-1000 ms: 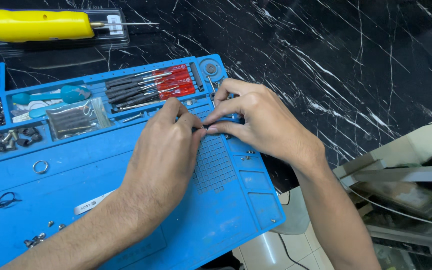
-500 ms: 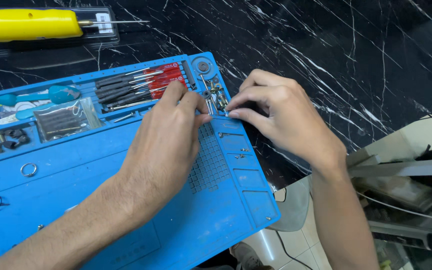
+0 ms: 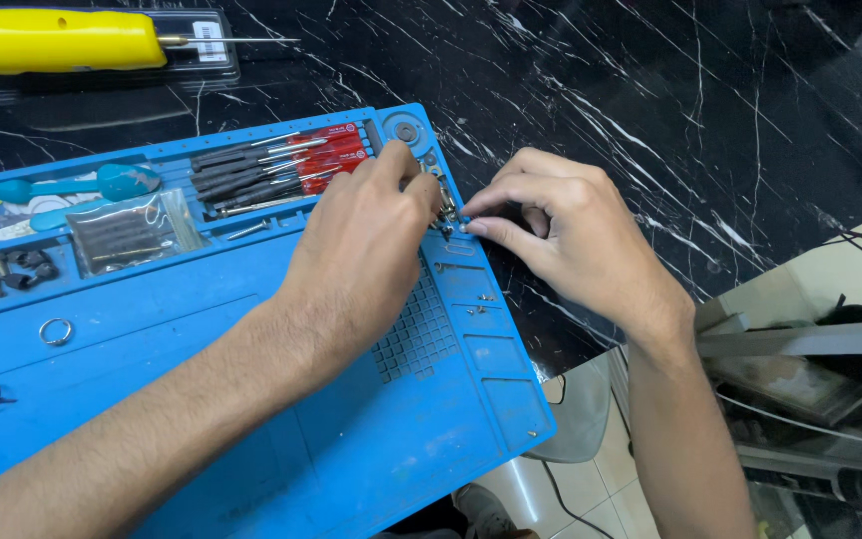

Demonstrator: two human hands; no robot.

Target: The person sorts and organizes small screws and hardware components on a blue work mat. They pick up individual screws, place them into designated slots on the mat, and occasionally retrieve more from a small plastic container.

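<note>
A small metal part (image 3: 448,212) sits at the right edge of the blue work mat (image 3: 251,399), just right of centre in the frame, in one of the mat's narrow side compartments; it is too small and too covered to tell what it is. The left hand (image 3: 366,240) lies over it from the left, fingers curled down so that their tips are hidden and I cannot tell whether they grip it. The right hand (image 3: 571,235) comes from the right, thumb and forefinger pinched narrow on the part. Tiny screws (image 3: 476,307) lie in the compartments below. Left of the hands, a row of precision screwdrivers (image 3: 261,170) with red and dark handles fills a tray slot, beside a clear plastic bag (image 3: 127,232) and teal plastic tools (image 3: 82,185). A metal ring (image 3: 55,331) rests on the mat. A yellow tool (image 3: 57,40) lies upper left, cut off by the frame, on the black marbled worktop (image 3: 650,110).
</note>
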